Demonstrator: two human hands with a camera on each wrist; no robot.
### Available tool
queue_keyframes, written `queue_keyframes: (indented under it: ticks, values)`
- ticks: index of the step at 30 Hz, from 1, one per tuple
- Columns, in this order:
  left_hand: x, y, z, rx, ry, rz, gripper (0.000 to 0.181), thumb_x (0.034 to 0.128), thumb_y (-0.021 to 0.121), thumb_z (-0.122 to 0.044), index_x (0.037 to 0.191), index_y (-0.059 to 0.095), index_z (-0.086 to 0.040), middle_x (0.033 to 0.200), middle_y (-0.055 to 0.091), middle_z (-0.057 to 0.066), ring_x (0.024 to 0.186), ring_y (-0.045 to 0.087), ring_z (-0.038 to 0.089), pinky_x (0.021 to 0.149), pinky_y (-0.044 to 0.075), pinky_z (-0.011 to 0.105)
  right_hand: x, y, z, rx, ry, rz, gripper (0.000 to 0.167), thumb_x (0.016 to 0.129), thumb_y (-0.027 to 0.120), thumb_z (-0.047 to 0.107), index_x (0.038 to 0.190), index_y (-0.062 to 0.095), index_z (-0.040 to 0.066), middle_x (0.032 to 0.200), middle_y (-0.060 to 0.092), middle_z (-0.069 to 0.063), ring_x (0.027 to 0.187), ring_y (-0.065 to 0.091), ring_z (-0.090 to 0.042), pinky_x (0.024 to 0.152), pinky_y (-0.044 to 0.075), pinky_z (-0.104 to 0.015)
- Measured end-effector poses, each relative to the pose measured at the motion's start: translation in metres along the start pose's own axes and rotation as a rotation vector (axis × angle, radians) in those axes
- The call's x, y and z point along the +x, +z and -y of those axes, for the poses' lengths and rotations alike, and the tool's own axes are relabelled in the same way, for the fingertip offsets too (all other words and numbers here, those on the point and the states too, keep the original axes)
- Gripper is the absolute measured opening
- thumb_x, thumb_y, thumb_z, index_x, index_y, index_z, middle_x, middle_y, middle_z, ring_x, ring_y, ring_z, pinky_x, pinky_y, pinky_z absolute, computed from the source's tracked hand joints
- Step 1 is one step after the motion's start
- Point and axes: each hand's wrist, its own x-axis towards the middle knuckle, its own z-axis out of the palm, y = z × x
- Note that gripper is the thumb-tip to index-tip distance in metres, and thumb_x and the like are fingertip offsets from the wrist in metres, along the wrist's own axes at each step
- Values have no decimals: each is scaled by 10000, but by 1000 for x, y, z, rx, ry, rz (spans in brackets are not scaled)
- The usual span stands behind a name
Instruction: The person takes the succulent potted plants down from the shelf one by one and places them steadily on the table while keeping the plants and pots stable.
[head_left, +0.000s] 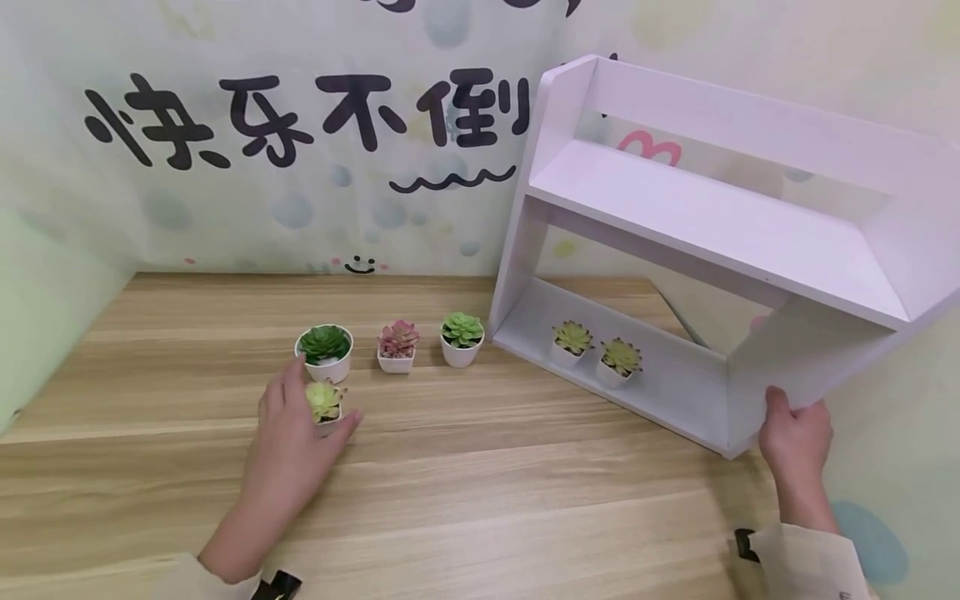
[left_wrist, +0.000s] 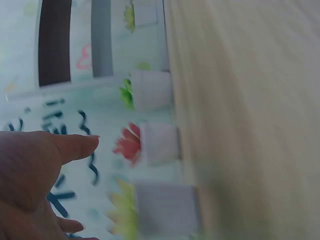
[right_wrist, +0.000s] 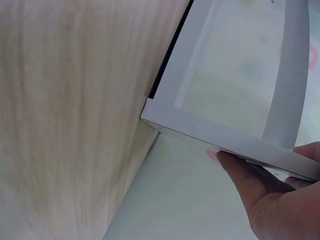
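Observation:
On the tabletop, my left hand [head_left: 288, 429] is beside a small potted yellow-green succulent [head_left: 325, 402], its thumb and fingers spread around the plant. The left wrist view shows a gap between the thumb and that white pot [left_wrist: 167, 207]. My right hand [head_left: 797, 437] grips the side panel of a white two-tier shelf [head_left: 720, 217] by its front edge. From the right wrist, the hand [right_wrist: 282, 200] appears with its fingers about the panel's edge. Two potted yellow-green succulents, one left [head_left: 572, 340] and one right [head_left: 619, 360], stand on the bottom board.
Behind my left hand is a dark green succulent [head_left: 324, 352] in a round white pot. A reddish succulent [head_left: 397, 344] and a bright green one [head_left: 461, 337] stand between it and the shelf. A printed wall covering [head_left: 262, 217] rises behind the wooden table [head_left: 480, 500].

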Motion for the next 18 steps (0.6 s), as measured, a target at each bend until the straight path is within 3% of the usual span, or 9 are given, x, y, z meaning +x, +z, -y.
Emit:
queue_keyframes:
  ticks: [4,9,13,18]
  values:
    - [-3,-2,-33,-4,128,26,861,912,745,-314,1552,277,21,1610,255,273,1470,264,489,1153,302,698,0,0,-1,-4,-8,-8,580,1031,361,318,1485,391,-41,1474,475,-323,1309,468,-465,957,393,-560]
    - [-1,10,-72,-68,234,170,717,943,700,-335,1527,378,-69,1550,443,168,1405,458,398,1139,398,614,1,0,-2,-6,-18,-19,566,1027,375,310,1473,408,-37,1461,491,-315,1289,479,-454,887,399,-463]
    - [11,33,-91,-230,262,299,615,952,697,-301,1480,460,-95,1478,539,127,1312,570,330,1070,496,532,1,0,-3,-2,-18,-30,558,1022,381,313,1442,429,-52,1431,509,-311,1259,487,-434,856,382,-406]
    - [29,63,-110,-448,225,391,529,952,693,-203,1425,508,-55,1397,595,143,1236,620,307,1033,540,447,0,0,-2,1,-24,-21,568,1027,371,317,1450,416,-60,1438,495,-330,1287,475,-454,927,393,-494]
